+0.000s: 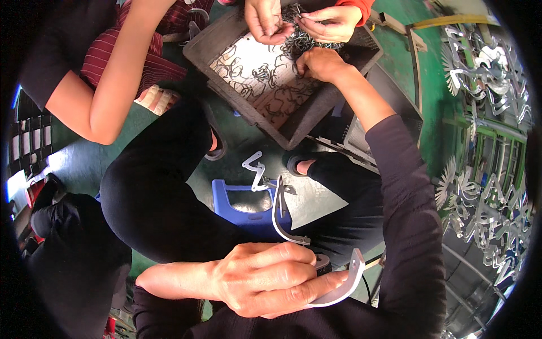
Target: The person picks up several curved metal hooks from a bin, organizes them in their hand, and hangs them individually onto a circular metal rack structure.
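My left hand is closed around a curved, flat, light-grey metal strip with a hole near its upturned end. Beside the fingers shows a small dark round piece, and a second curved metal strip rises just beyond the knuckles. Whether the two strips are joined is hidden by my hand. My right arm stretches forward, and my right hand reaches into a dark plastic crate. Its fingers are curled down at a pile of small dark wire hooks; their tips are hidden.
Another person's hands work over the crate's far side. A co-worker's bare arm is at left. Between my legs are a blue plastic stool and a zigzag metal linkage. Racks of hanging metal parts line the right.
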The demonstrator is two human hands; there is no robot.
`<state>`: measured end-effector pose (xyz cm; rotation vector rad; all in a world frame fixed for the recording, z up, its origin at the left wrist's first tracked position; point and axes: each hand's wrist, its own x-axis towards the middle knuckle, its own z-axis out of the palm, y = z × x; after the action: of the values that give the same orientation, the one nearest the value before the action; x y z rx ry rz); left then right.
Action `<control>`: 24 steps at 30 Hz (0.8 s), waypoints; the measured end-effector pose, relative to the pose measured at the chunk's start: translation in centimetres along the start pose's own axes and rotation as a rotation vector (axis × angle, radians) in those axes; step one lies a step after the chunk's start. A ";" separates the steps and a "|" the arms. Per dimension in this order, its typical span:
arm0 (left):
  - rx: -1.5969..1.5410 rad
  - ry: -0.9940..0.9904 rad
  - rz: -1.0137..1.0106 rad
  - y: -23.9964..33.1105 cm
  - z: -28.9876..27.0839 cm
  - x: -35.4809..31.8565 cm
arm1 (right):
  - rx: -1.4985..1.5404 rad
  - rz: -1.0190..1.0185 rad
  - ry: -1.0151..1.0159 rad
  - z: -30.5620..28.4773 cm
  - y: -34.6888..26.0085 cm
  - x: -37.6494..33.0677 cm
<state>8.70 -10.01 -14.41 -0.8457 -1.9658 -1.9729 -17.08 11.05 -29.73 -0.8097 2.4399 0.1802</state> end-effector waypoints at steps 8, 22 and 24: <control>0.001 -0.028 0.008 -0.1 -0.1 0.2 | 0.222 -0.056 -0.113 -1.3 -3.5 0.4; 0.026 -0.032 -0.010 -0.3 0.6 -0.7 | 0.127 0.008 -0.013 -0.4 -1.6 -0.7; 0.027 -0.043 -0.028 -0.1 0.6 -0.7 | 0.143 0.033 0.007 -0.7 -1.3 -1.1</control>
<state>9.33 -9.60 -14.96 -0.8655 -2.0342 -1.9553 -15.99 10.35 -28.47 -0.7081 2.4420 0.0143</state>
